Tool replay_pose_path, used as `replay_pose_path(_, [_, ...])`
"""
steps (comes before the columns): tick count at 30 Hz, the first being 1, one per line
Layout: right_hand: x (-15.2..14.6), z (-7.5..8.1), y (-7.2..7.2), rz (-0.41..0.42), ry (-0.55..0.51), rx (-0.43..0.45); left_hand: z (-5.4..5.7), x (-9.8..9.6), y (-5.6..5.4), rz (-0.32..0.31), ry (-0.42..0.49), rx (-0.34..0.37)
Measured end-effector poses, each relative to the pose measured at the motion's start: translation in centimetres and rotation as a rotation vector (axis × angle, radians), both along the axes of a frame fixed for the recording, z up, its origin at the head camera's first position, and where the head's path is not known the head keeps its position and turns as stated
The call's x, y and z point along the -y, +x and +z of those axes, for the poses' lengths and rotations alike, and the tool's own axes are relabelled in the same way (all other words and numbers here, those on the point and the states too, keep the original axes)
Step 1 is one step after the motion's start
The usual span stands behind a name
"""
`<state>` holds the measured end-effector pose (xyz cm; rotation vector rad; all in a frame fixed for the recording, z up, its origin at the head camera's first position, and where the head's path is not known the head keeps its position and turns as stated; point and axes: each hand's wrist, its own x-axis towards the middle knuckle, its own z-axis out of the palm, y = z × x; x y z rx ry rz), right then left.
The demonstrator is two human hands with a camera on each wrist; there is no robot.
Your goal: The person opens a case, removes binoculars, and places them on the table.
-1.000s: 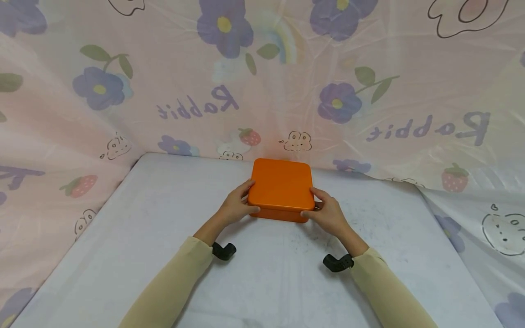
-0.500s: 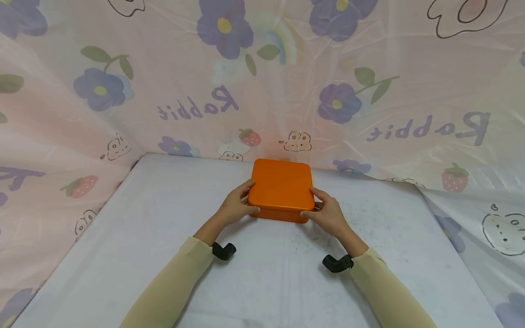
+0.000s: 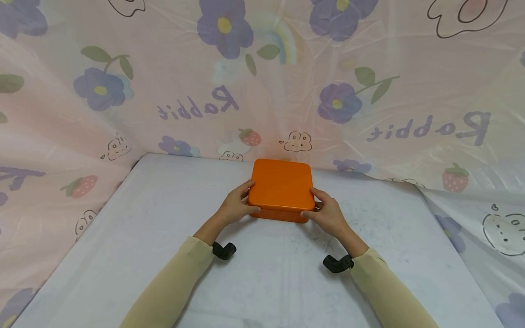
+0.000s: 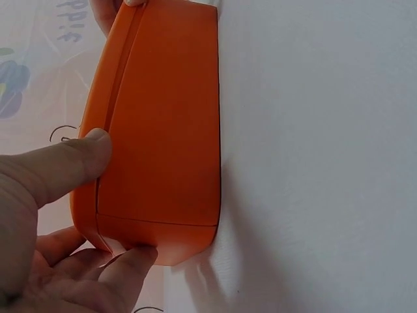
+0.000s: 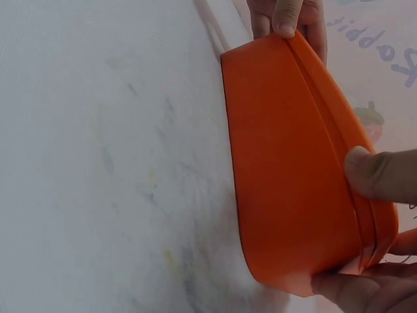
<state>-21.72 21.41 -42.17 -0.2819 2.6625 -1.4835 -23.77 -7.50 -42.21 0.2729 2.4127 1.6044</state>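
Note:
An orange square box [image 3: 281, 184] with a fitted lid sits near the back edge of the white table. My left hand [image 3: 236, 204] grips its left front corner, the thumb on the front face and the fingers along the left side. At the right front corner my right hand [image 3: 329, 214] holds it the same way. In the left wrist view the thumb presses at the seam between lid and orange box body [image 4: 163, 124]. The right wrist view also has the thumb at the seam, with fingers under the lid's edge beside the orange box [image 5: 287, 156].
A pinkish curtain [image 3: 270, 91] printed with flowers, rabbits and strawberries hangs behind and beside the white table [image 3: 270, 282]. Grey smudges mark the tabletop right of the box. A black wrist-worn device [image 3: 224, 251] sits on the left wrist, another black device [image 3: 338, 263] on the right.

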Motion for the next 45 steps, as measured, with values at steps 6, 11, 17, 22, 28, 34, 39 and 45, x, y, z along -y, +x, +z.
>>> replay_pose_path(6, [-0.1,-0.1,0.0,0.009,0.006,-0.008,0.0,-0.1,0.0,-0.007,0.000,-0.005])
replay_pose_path(11, [-0.2,-0.2,0.1,0.017,0.011,-0.018,0.1,-0.2,0.2,-0.002,-0.005,0.004])
replay_pose_path(17, [-0.2,-0.2,0.1,0.025,0.015,-0.026,0.0,-0.2,0.2,0.005,0.003,0.007])
replay_pose_path(22, [-0.2,-0.3,0.0,0.032,0.024,-0.044,-0.1,-0.1,0.0,0.009,-0.011,0.006])
replay_pose_path(28, [-0.1,0.0,0.0,0.047,0.011,-0.057,0.0,-0.1,-0.2,0.014,-0.013,0.007])
replay_pose_path(34, [-0.2,0.3,0.0,0.042,0.017,-0.043,0.0,0.0,-0.4,0.011,-0.012,0.012])
replay_pose_path(39, [0.4,1.7,0.8,0.035,0.014,-0.036,-0.1,0.0,-0.5,0.012,-0.010,0.008])
replay_pose_path(45, [1.3,3.6,2.0,0.033,0.012,-0.024,-0.1,-0.1,-0.4,0.022,0.001,0.022])
